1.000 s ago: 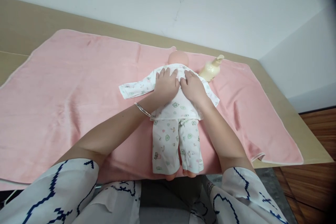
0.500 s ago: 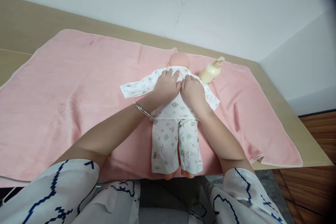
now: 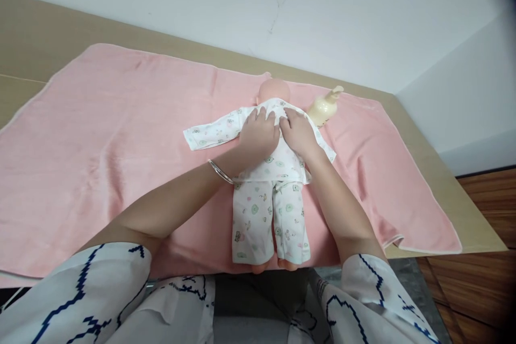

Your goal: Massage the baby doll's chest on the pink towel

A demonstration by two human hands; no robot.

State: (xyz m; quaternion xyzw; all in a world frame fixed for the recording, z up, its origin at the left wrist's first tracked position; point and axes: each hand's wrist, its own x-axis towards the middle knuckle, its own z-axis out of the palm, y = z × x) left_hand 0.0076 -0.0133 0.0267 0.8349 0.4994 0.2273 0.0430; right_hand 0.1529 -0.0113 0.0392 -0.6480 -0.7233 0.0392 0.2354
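A baby doll (image 3: 274, 89) lies on a pink towel (image 3: 105, 134), its head toward the wall. It wears a white printed top (image 3: 278, 164) and matching trousers (image 3: 269, 220). My left hand (image 3: 257, 131) lies flat on the doll's back, fingers stretched toward the collar, a silver bangle on the wrist. Beside it my right hand (image 3: 297, 131) rests flat on the same top, fingers spread. The two hands touch at the middle of the doll's upper back. One empty sleeve (image 3: 209, 133) sticks out to the left.
A cream pump bottle (image 3: 323, 106) lies on the towel just right of the doll's head. The towel covers a beige table (image 3: 451, 183) set against a white wall. Wooden floor shows at the right. My patterned sleeves fill the bottom of the view.
Both hands have shifted slightly on the doll's upper back, their fingers now reaching a little closer to the collar. The doll has not moved.
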